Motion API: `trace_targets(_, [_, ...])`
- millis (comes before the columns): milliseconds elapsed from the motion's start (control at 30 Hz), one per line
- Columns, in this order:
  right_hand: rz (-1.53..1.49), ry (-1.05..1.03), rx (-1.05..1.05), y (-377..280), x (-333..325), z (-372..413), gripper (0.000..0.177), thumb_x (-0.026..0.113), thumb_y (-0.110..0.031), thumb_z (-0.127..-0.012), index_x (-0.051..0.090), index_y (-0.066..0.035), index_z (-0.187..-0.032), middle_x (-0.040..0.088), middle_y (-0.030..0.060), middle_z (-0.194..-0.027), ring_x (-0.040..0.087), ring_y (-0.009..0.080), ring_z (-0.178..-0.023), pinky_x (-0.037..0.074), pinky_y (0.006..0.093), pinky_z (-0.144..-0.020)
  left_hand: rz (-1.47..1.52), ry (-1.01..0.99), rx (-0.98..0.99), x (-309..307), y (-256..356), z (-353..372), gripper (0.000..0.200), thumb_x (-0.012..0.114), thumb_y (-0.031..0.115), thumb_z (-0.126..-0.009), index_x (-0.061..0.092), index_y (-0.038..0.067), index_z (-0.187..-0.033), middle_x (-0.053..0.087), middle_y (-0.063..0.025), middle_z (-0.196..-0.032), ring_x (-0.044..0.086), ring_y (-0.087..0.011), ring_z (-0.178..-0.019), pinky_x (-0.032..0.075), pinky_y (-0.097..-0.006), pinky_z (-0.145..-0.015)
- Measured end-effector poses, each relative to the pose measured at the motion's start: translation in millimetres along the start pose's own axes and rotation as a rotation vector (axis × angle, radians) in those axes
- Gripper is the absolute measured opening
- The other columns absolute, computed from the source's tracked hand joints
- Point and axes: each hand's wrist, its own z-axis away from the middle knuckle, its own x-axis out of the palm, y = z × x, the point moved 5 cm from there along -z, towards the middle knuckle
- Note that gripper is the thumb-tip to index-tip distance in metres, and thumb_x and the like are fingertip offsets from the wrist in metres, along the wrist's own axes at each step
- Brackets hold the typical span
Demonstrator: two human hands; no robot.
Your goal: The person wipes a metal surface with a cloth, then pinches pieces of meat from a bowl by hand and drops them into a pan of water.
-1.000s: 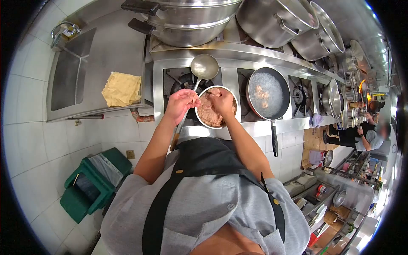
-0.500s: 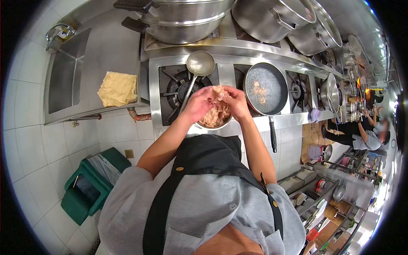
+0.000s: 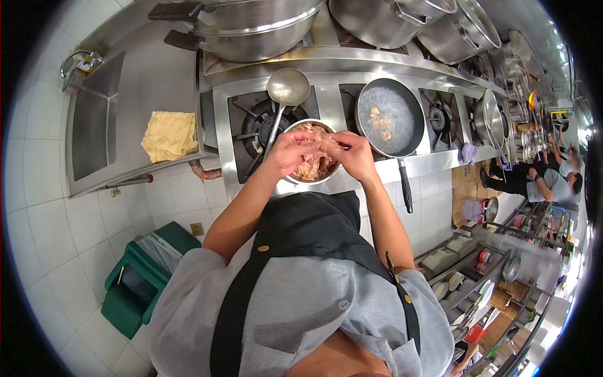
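A metal bowl (image 3: 337, 168) at the front edge of the stove holds raw, pinkish meat pieces (image 3: 314, 167). Over it, my left hand (image 3: 293, 152) has its fingers closed around some of the meat. From the other side my right hand (image 3: 353, 154) pinches a piece of meat, and the fingertips of both hands nearly meet. To the right, a frying pan (image 3: 413, 125) on a burner contains cloudy liquid and a few pale meat pieces (image 3: 380, 120). A metal ladle (image 3: 289, 87) lies across the left burner, its handle passing beside my left hand.
Large steel pots (image 3: 257, 41) line the raised back shelf. On the left, a folded yellowish cloth (image 3: 169, 136) lies on the steel counter (image 3: 154, 81) beside a sink (image 3: 94, 119). A green bin (image 3: 141, 283) stands below. Other people (image 3: 546, 182) are at the far right, near dish shelves.
Both hands have lowered from above the bowl to the meat in it, and the bowl's far rim now shows. The view has shifted slightly.
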Motion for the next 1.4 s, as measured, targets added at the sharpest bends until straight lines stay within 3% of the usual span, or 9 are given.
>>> trace_targets(233, [-0.844, -0.037, 0.383, 12, 4, 14, 0.021, 0.061, -0.002, -0.076, 0.067, 0.003, -0.096, 0.066, 0.0041, -0.089, 0.055, 0.0072, -0.064, 0.043, 0.0225, -0.058, 0.184, -0.124, 0.000, 21, 7, 3, 0.027, 0.051, -0.008, -0.082, 0.054, -0.004, -0.109, 0.060, -0.0117, -0.103, 0.060, -0.0217, -0.097, 0.049, -0.0338, -0.087])
trace_targets(333, [-0.609, -0.159, 0.502, 21, 13, 13, 0.029, 0.060, -0.001, -0.079, 0.062, 0.004, -0.107, 0.060, 0.0041, -0.087, 0.053, 0.0104, -0.068, 0.043, 0.0213, -0.058, 0.181, -0.129, 0.000, 29, 0, -2, 0.029, 0.047, -0.011, -0.081, 0.054, -0.005, -0.108, 0.058, -0.0126, -0.104, 0.060, -0.0213, -0.094, 0.051, -0.0324, -0.082])
trace_targets(467, [0.213, 0.105, -0.134, -5, 7, 10, 0.034, 0.061, -0.008, -0.082, 0.059, -0.001, -0.115, 0.052, 0.0076, -0.090, 0.054, 0.0164, -0.077, 0.047, 0.0254, -0.063, 0.097, -0.007, -0.019, 7, -13, -8, 0.030, 0.043, -0.013, -0.079, 0.055, -0.006, -0.105, 0.058, -0.0140, -0.104, 0.061, -0.0200, -0.090, 0.052, -0.0313, -0.079])
trace_targets(733, [0.289, 0.129, -0.239, -34, 11, 13, 0.032, 0.067, -0.009, -0.077, 0.062, 0.001, -0.107, 0.063, 0.0142, -0.093, 0.062, 0.0197, -0.081, 0.050, 0.0286, -0.070, -0.202, 0.170, 0.113, 11, -5, -8, 0.021, 0.052, -0.007, -0.082, 0.054, -0.004, -0.103, 0.060, -0.0114, -0.099, 0.061, -0.0175, -0.087, 0.052, -0.0287, -0.075])
trace_targets(867, [-0.136, 0.096, 0.152, 15, 3, 7, 0.029, 0.066, -0.009, -0.080, 0.063, 0.002, -0.107, 0.064, 0.0117, -0.090, 0.062, 0.0176, -0.080, 0.049, 0.0279, -0.068, 0.216, -0.017, 0.027, 12, -1, 0, 0.025, 0.060, -0.005, -0.079, 0.054, -0.003, -0.103, 0.060, -0.0114, -0.100, 0.061, -0.0168, -0.086, 0.051, -0.0273, -0.074])
trace_targets(933, [-0.549, 0.136, 0.356, 32, 7, 10, 0.029, 0.066, -0.010, -0.081, 0.063, 0.002, -0.107, 0.064, 0.0096, -0.091, 0.060, 0.0154, -0.080, 0.049, 0.0273, -0.068, 0.043, -0.028, 0.077, 22, 0, 4, 0.026, 0.061, -0.007, -0.078, 0.054, -0.003, -0.102, 0.060, -0.0116, -0.100, 0.062, -0.0166, -0.086, 0.052, -0.0269, -0.073])
trace_targets(1100, [-0.090, 0.105, 0.082, 21, 8, 7, 0.025, 0.062, -0.014, -0.086, 0.064, 0.005, -0.103, 0.060, 0.0030, -0.085, 0.054, 0.0078, -0.070, 0.043, 0.0200, -0.058, -0.269, -0.018, 0.202, 28, -4, 0, 0.023, 0.063, -0.006, -0.078, 0.056, -0.005, -0.099, 0.062, -0.0109, -0.091, 0.062, -0.0150, -0.079, 0.051, -0.0255, -0.067])
trace_targets(1200, [-0.692, 0.223, 0.473, 24, 2, 12, 0.021, 0.062, -0.014, -0.086, 0.066, 0.003, -0.099, 0.060, 0.0048, -0.077, 0.049, 0.0060, -0.055, 0.036, 0.0191, -0.046, -0.363, 0.006, 0.222, 31, 3, 1, 0.018, 0.062, -0.003, -0.079, 0.057, -0.006, -0.096, 0.063, -0.0100, -0.077, 0.062, -0.0137, -0.066, 0.049, -0.0248, -0.059])
trace_targets(1400, [-1.118, 0.300, 0.618, 34, 10, 11, 0.019, 0.055, -0.017, -0.089, 0.059, 0.000, -0.081, 0.057, 0.0040, -0.067, 0.049, 0.0087, -0.049, 0.026, 0.0200, -0.032, -0.603, 0.027, 0.181, 35, 17, 7, 0.015, 0.063, 0.001, -0.081, 0.060, -0.005, -0.094, 0.064, -0.0083, -0.075, 0.058, -0.0104, -0.063, 0.048, -0.0248, -0.057])
